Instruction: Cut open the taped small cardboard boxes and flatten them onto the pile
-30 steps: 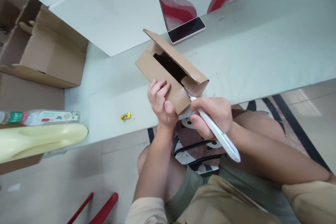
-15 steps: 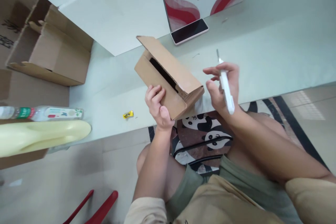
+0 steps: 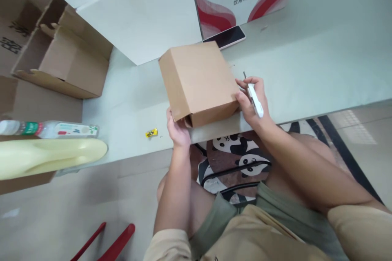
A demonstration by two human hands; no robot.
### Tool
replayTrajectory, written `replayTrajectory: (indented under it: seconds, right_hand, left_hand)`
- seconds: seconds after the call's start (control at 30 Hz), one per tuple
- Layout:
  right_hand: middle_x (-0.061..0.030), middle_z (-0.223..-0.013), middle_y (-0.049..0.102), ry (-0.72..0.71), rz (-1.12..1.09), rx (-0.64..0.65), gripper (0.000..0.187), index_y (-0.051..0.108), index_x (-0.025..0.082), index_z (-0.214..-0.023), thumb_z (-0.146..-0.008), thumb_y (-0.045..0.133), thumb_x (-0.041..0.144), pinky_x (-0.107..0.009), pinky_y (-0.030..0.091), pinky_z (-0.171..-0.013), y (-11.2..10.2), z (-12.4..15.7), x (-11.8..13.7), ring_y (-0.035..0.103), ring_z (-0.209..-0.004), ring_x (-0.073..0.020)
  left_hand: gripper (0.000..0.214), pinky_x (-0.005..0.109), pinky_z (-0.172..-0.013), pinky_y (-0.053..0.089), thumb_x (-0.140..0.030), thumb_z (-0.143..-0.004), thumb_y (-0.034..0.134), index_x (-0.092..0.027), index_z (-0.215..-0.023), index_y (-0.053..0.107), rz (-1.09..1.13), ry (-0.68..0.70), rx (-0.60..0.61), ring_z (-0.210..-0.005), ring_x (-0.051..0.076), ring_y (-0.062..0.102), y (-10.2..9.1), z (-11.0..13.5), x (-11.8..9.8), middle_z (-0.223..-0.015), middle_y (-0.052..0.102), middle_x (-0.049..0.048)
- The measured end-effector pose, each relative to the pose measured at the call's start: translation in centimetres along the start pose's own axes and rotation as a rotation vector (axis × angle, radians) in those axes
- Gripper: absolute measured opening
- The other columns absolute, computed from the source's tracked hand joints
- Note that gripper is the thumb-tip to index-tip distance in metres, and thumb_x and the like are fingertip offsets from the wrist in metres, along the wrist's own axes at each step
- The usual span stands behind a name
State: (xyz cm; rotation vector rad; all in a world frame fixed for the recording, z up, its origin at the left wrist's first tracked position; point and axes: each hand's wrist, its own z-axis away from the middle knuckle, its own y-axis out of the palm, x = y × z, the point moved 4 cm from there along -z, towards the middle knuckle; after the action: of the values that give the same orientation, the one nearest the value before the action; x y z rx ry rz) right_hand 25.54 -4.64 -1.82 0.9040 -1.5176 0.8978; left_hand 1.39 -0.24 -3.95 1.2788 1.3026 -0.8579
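A small brown cardboard box (image 3: 205,79) is tilted over the table's near side, a broad plain face turned up. My left hand (image 3: 179,130) grips its near left corner, the fingers partly hidden under the flap there. In my right hand (image 3: 255,98) is a white utility knife (image 3: 255,101) with its thin metal tip pointing away from me. The thumb and fingertips of that hand also touch the box's right edge. Behind the box lies a phone (image 3: 229,37), partly covered by it.
A white-and-red carton (image 3: 245,0) stands at the back. To the left are open cardboard boxes (image 3: 73,65), a plastic bottle (image 3: 67,129) and a pale yellow object (image 3: 55,155). A small yellow packet (image 3: 151,132) lies near the table edge. Red legs (image 3: 118,244) show on the floor.
The box has been turned over, so its slightly raised flap and dark gap no longer show. My right hand has moved left with the knife and now touches the box.
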Motion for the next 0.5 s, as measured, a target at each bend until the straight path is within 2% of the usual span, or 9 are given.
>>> replayTrajectory:
  seconds: [0.07, 0.13, 0.2, 0.27, 0.33, 0.5]
  right_hand:
    - [-0.0122, -0.14, 0.061, 0.003, -0.021, -0.015, 0.053, 0.041, 0.029, -0.114, -0.083, 0.066, 0.064, -0.053, 0.052, -0.111, -0.4, -0.2, -0.1, 0.061, -0.131, -0.0278]
    - [-0.0124, -0.14, 0.059, 0.023, -0.042, -0.01, 0.058, 0.039, 0.029, -0.114, -0.082, 0.067, 0.068, -0.054, 0.047, -0.116, -0.6, -0.4, -0.5, 0.053, -0.141, -0.029]
    - [-0.0113, -0.142, 0.057, 0.023, -0.071, 0.015, 0.062, 0.037, 0.03, -0.114, -0.079, 0.068, 0.072, -0.054, 0.045, -0.119, -0.6, -0.4, -0.8, 0.046, -0.147, -0.0289]
    - [-0.0102, -0.147, 0.053, -0.002, -0.092, 0.07, 0.068, 0.035, 0.032, -0.116, -0.075, 0.07, 0.073, -0.052, 0.049, -0.116, -0.3, -0.3, -1.1, 0.046, -0.147, -0.0289]
    - [-0.0094, -0.154, 0.048, -0.037, -0.078, 0.131, 0.073, 0.033, 0.035, -0.12, -0.072, 0.075, 0.071, -0.053, 0.052, -0.112, 0.0, -0.1, -1.2, 0.05, -0.144, -0.0295]
    - [-0.0119, -0.156, 0.045, -0.131, 0.068, 0.166, 0.075, 0.033, 0.032, -0.126, -0.073, 0.081, 0.057, -0.065, 0.04, -0.118, 0.2, 0.3, -0.9, 0.045, -0.147, -0.032]
  left_hand:
    - [0.058, 0.039, -0.102, 0.051, -0.072, -0.087, 0.043, -0.025, -0.114, 0.064, 0.074, -0.054, -0.012, -0.118, 0.025, 0.064, 0.2, -0.2, 0.6, -0.114, 0.069, 0.0086]
    - [0.065, 0.041, -0.111, 0.047, -0.076, -0.086, 0.044, -0.026, -0.124, 0.063, 0.048, 0.033, 0.01, -0.131, 0.026, 0.058, 0.2, -0.2, 0.4, -0.127, 0.067, 0.0084]
    - [0.069, 0.042, -0.117, 0.042, -0.078, -0.085, 0.046, -0.026, -0.126, 0.063, -0.024, 0.128, 0.085, -0.138, 0.028, 0.055, 0.3, 0.0, 0.1, -0.13, 0.067, 0.0089]
    - [0.069, 0.042, -0.116, 0.044, -0.079, -0.083, 0.051, -0.023, -0.121, 0.067, -0.113, 0.155, 0.203, -0.133, 0.029, 0.059, 0.4, 0.3, 0.0, -0.123, 0.07, 0.0108]
    - [0.072, 0.042, -0.112, 0.048, -0.08, -0.079, 0.057, -0.019, -0.116, 0.07, -0.213, 0.118, 0.295, -0.126, 0.03, 0.064, 0.6, 0.5, 0.0, -0.114, 0.073, 0.0131]
    - [0.07, 0.044, -0.113, 0.047, -0.08, -0.077, 0.061, -0.018, -0.108, 0.072, -0.322, -0.009, 0.306, -0.119, 0.03, 0.068, 0.9, 0.4, -0.1, -0.099, 0.076, 0.0138]
